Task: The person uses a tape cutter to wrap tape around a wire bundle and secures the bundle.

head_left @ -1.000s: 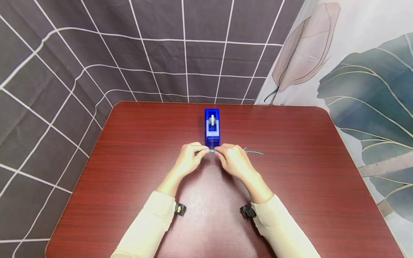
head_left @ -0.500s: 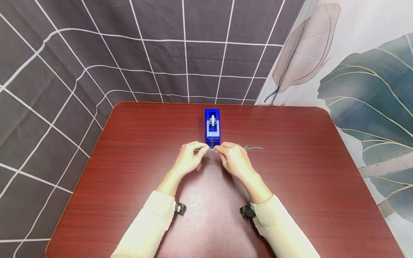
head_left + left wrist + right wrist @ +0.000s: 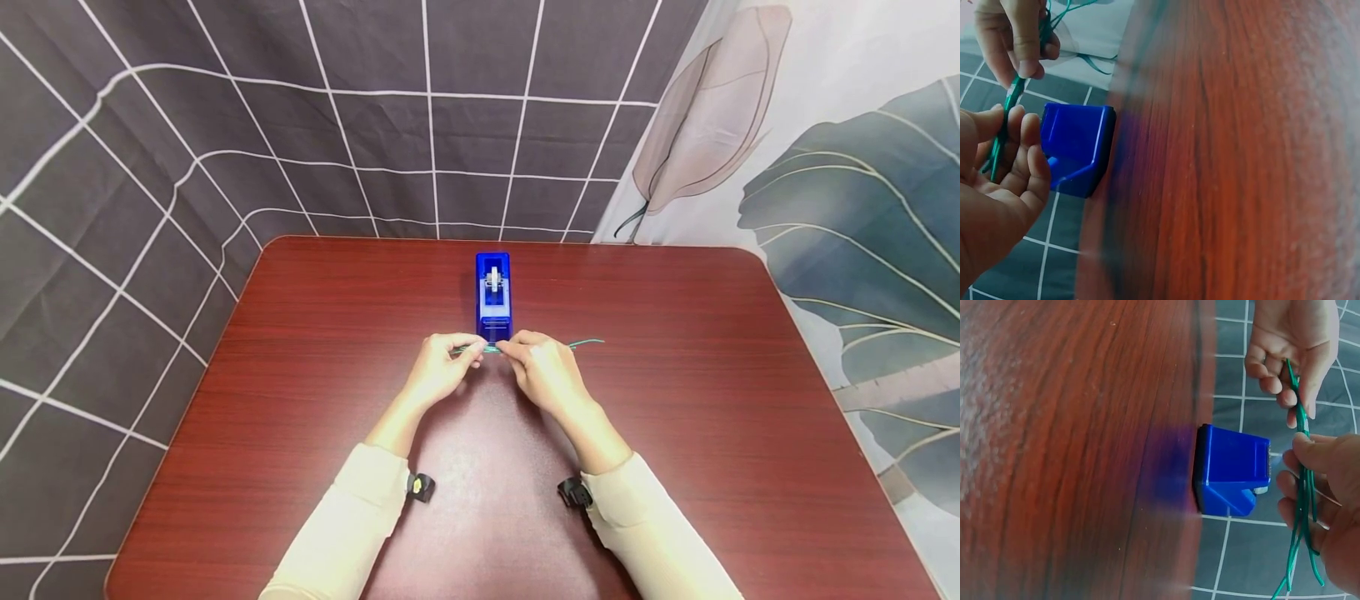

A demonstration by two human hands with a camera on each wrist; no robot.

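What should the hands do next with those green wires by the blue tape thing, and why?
Probably pull tape from the blue plastic tape dispenser onto the thin green wires. The left hand and right hand both pinch the bundle together right before its cutter end.

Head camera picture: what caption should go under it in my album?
Two hands, left hand and right hand, pinch green wires before a blue tape dispenser.
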